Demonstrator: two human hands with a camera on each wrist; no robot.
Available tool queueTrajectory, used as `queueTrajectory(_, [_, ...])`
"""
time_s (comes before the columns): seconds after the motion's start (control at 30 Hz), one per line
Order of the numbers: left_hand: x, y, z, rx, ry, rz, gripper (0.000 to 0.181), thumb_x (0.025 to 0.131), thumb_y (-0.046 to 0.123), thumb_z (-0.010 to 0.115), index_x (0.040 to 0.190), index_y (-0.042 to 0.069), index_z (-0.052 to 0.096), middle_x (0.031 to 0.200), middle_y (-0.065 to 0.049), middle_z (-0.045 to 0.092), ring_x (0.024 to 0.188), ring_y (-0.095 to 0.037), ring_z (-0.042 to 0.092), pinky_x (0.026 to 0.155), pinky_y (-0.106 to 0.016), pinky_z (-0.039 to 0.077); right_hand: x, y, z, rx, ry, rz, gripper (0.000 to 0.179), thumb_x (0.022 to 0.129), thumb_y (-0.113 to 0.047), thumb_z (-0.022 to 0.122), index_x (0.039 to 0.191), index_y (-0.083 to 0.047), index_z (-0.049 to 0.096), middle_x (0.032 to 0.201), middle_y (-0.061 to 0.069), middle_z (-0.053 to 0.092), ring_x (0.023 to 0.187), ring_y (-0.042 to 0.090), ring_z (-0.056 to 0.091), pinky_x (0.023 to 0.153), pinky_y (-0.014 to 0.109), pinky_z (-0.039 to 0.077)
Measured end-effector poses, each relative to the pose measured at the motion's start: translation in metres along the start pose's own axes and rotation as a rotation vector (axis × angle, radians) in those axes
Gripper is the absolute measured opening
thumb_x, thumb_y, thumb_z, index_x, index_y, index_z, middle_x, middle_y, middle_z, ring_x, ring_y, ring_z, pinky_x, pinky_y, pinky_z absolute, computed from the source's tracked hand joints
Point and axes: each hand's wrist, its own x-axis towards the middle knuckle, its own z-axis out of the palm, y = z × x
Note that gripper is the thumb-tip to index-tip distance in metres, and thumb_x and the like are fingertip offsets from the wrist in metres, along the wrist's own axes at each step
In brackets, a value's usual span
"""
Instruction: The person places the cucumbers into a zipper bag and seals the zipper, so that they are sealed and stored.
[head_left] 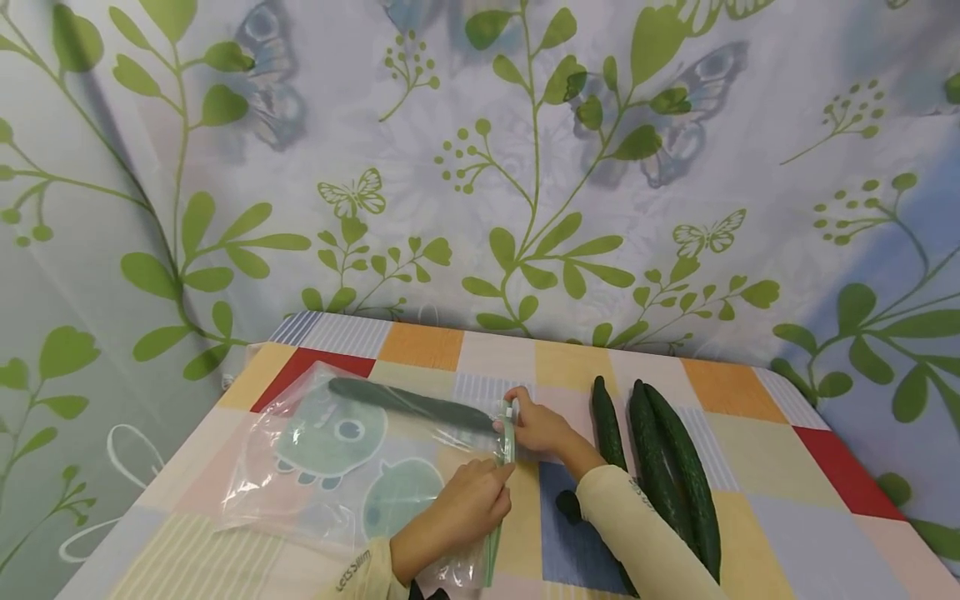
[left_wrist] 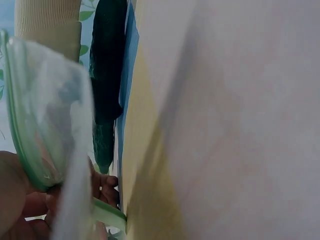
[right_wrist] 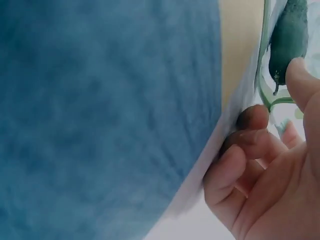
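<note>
A clear zip bag (head_left: 251, 492) with pale green cartoon animals printed on it lies flat across the left and middle of the table. Inside, along its far side, rests a long dark green cucumber (head_left: 420, 404), one end close to the bag's mouth. My left hand (head_left: 467, 500) grips the mouth partway along its green zip strip (head_left: 492, 550), which stands raised in the left wrist view. At the strip's far end, my right hand (head_left: 538, 423) pinches the edge between thumb and fingers. In the right wrist view its thumb (right_wrist: 302, 82) overlaps the cucumber's tip (right_wrist: 287, 55).
Several more cucumbers (head_left: 690, 467) lie lengthwise to the right, partly behind my right sleeve (head_left: 637, 533). A patchwork cloth (head_left: 795, 467) covers the table. Behind it hangs a leaf-print curtain (head_left: 420, 275). A white cord (head_left: 112, 450) loops at the left edge.
</note>
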Motion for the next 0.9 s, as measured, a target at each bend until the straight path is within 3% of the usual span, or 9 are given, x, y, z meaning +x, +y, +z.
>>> queueTrajectory(0.27, [-0.002,-0.003,0.005,-0.024,-0.039,-0.011,0.033,0.081,0.011,0.051,0.110,-0.001,0.063,0.074,-0.001,0.057,0.063,-0.010,0.045,0.062,-0.024,0.041,-0.008,0.004,-0.005,0.127,-0.048,-0.108,0.048,0.087,-0.005,0.050,0.130,-0.003,0.028,0.064,0.002,0.050,0.052,0.011,0.039,0.051,0.024,0.034])
queueTrajectory(0.57, [-0.005,-0.003,0.002,-0.016,-0.027,-0.018,0.033,0.081,0.012,0.052,0.110,-0.001,0.062,0.074,-0.001,0.057,0.065,-0.013,0.048,0.062,-0.025,0.041,-0.002,0.002,0.004,-0.002,0.049,-0.028,0.042,0.086,-0.012,0.051,0.125,-0.014,0.035,0.062,-0.002,0.051,0.048,0.011,0.042,0.046,0.024,0.034])
queueTrajectory(0.9, [-0.005,-0.003,0.000,-0.017,-0.021,-0.004,0.033,0.080,0.011,0.052,0.108,-0.003,0.063,0.080,-0.006,0.062,0.067,-0.014,0.052,0.064,-0.026,0.043,-0.001,-0.002,0.007,-0.073,0.069,0.060,0.041,0.086,-0.016,0.055,0.123,-0.020,0.036,0.064,-0.001,0.051,0.050,0.013,0.044,0.046,0.025,0.034])
